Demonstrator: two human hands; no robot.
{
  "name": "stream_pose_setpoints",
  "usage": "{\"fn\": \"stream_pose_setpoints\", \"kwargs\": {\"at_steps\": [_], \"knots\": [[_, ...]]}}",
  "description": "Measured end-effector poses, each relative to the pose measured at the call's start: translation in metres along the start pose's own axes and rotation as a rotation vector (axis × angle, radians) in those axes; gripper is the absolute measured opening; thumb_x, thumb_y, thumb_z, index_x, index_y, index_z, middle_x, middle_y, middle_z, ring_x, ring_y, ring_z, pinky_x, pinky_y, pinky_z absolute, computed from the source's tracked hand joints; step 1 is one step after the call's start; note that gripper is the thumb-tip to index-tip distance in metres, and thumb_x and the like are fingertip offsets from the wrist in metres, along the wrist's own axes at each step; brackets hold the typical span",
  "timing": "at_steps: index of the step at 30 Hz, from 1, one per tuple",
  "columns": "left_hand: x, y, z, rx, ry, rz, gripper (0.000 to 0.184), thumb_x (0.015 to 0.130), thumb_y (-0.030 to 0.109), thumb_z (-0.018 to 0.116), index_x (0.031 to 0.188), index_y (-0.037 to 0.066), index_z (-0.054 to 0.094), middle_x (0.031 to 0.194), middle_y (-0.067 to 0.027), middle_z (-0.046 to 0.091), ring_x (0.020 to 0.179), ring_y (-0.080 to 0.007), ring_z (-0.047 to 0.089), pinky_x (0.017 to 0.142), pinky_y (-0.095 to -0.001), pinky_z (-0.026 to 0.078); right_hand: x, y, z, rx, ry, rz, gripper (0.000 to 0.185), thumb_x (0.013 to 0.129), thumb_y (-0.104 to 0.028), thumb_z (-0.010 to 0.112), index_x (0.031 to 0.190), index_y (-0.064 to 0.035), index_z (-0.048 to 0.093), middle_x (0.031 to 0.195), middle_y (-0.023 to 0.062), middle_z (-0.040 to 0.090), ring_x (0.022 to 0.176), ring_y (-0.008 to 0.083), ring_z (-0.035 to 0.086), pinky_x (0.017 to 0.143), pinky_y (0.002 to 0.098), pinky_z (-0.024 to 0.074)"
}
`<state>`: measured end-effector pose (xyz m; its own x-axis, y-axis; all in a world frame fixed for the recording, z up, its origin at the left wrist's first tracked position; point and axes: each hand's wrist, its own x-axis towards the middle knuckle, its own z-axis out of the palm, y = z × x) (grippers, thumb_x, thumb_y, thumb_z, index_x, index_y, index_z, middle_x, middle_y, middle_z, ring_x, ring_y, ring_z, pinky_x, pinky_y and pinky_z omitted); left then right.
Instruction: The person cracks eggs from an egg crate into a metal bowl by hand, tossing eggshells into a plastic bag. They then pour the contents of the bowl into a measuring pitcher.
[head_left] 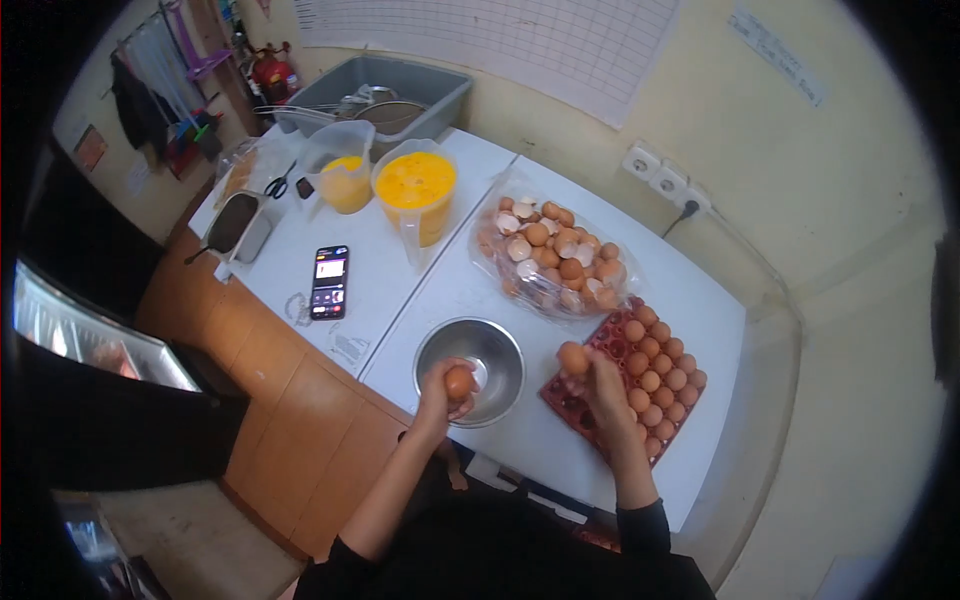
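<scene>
My left hand (pixel 436 398) is closed around a brown egg (pixel 459 382), over the near left part of a steel bowl (pixel 505 365). Between the fingertips of my right hand (pixel 603 392) is another brown egg (pixel 574 358), held above the left side of a red egg tray (pixel 560 398). Whole eggs (pixel 651 382) fill the tray's right side, while several cups on its left hold none. Behind the bowl and tray lies a clear plastic bag (pixel 545 298) full of cracked shells (pixel 538 234).
Two clear jugs of yellow egg liquid, a fuller one (pixel 417 195) and a lower one (pixel 345 182), stand at the back. Left of the bowl lies a phone (pixel 329 283). A grey tub (pixel 440 105), black scissors (pixel 281 180) and a metal tin (pixel 257 243) are farther off.
</scene>
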<state>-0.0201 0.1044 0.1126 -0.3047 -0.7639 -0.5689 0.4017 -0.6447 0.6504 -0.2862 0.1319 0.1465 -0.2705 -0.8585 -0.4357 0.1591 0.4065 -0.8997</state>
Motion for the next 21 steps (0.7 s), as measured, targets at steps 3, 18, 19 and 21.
{"fn": "stream_pose_setpoints", "kwargs": {"at_steps": [3,18,19,21], "knots": [[0.005,0.001,0.009,0.139,0.027,-0.022,0.036,0.098,0.036,0.04,0.106,0.008,0.06,0.082,-0.0101,0.063,0.046,-0.0092,0.044,0.037,-0.0221,0.027,-0.006,0.003,0.032,0.184,-0.164,0.057,0.035,0.1,-0.037,0.051,0.105,-0.0032,0.058,0.08,0.0058,0.062,0.061,0.0118,0.055,0.054,0.0236,0.0434],[0.002,-0.001,-0.004,-0.07,-0.14,0.051,0.032,0.102,0.03,0.037,0.118,0.01,0.056,0.101,-0.0058,0.06,0.077,-0.0134,0.056,0.062,-0.0245,0.044,-0.039,0.004,0.11,-0.426,-0.07,-0.843,0.041,0.085,-0.014,0.074,0.122,-0.0027,0.059,0.112,0.0151,0.058,0.096,0.0252,0.064,0.077,0.0319,0.0549],[0.005,-0.001,-0.006,-0.067,-0.142,0.053,0.032,0.102,0.03,0.037,0.118,0.01,0.056,0.101,-0.0058,0.06,0.077,-0.0134,0.056,0.062,-0.0245,0.044,-0.036,0.006,0.115,-0.312,-0.075,-0.845,0.033,0.091,-0.013,0.068,0.12,-0.0013,0.06,0.105,0.011,0.061,0.089,0.0184,0.064,0.07,0.0262,0.053],[0.007,-0.002,-0.006,-0.061,-0.2,0.079,0.029,0.101,0.03,0.04,0.116,0.01,0.055,0.098,-0.0052,0.059,0.069,-0.0126,0.051,0.06,-0.025,0.043,-0.03,0.022,0.113,-0.152,-0.161,-0.609,0.029,0.094,-0.014,0.064,0.119,-0.0009,0.06,0.099,0.0082,0.062,0.082,0.0143,0.062,0.066,0.0238,0.0503]]}}
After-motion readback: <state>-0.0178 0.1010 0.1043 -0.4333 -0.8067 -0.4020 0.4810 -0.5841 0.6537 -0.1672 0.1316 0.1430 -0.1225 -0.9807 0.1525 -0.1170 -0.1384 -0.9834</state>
